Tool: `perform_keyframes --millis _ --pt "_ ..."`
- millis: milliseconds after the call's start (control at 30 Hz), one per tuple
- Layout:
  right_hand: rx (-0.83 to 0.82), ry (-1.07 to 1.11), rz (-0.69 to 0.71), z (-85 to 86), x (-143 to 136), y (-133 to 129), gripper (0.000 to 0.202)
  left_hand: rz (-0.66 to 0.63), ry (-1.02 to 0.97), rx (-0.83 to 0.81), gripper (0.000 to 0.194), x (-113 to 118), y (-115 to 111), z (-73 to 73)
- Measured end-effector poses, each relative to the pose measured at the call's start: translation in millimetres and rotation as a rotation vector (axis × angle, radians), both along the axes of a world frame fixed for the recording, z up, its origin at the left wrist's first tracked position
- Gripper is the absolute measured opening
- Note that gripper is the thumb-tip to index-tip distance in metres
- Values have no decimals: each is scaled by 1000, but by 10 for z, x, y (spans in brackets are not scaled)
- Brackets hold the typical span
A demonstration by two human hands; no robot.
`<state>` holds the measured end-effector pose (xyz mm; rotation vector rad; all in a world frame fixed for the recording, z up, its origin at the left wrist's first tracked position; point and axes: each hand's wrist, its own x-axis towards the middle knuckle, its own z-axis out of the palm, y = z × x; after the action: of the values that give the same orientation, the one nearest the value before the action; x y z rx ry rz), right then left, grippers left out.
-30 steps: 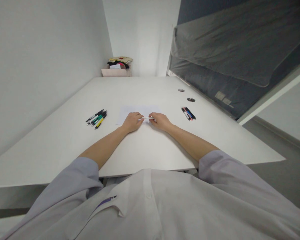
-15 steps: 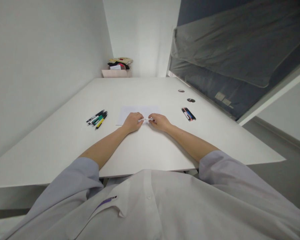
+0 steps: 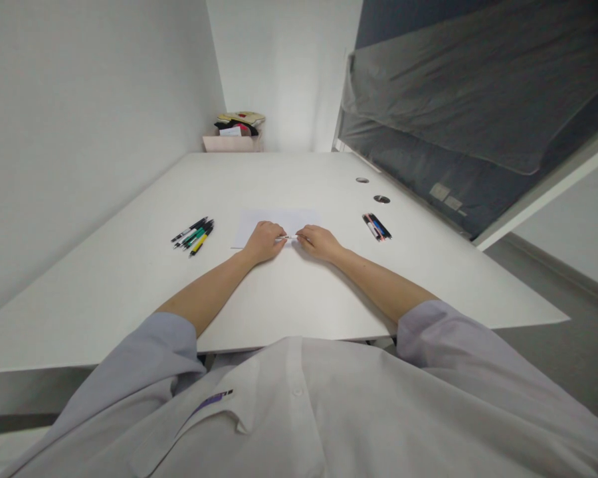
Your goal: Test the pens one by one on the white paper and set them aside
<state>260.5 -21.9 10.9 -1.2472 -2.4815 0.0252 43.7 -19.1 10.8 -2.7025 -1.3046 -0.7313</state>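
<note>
Between my hands a slim white pen (image 3: 291,237) lies sideways, low over the near part of a white paper sheet (image 3: 279,216). My left hand (image 3: 265,241) is closed with thumb and fingertips on the pen's left end. At the other end, the curled fingers of my right hand (image 3: 321,243) pinch the pen too. Both ends are partly hidden by the fingers. To the left on the table lies a loose group of several pens (image 3: 194,236), black, green and yellow. A tighter row of pens (image 3: 377,227), with black, blue and reddish parts, lies to the right.
The white table (image 3: 299,299) reaches from my body to the far wall. A pale box (image 3: 233,143) holding cloth-like items stands beyond its far edge. Two round inserts (image 3: 381,199) sit near the right edge, beside a dark, cloth-covered panel (image 3: 458,119). A wall rises at left.
My hands have moved very slightly closer together along the pen, so a little less of it shows between them. Both pen groups stay where they were.
</note>
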Motion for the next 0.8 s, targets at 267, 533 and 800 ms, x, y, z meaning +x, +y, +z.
perform_keyframes --millis 267,533,800 --pt "-15 -1 -25 -9 9 25 28 11 2 -21 28 -8 13 -14" --pt "58 20 25 -23 38 66 26 -17 23 -9 30 -10 27 -19" --pt "70 -7 49 -25 37 70 28 -16 22 -12 26 2 22 2"
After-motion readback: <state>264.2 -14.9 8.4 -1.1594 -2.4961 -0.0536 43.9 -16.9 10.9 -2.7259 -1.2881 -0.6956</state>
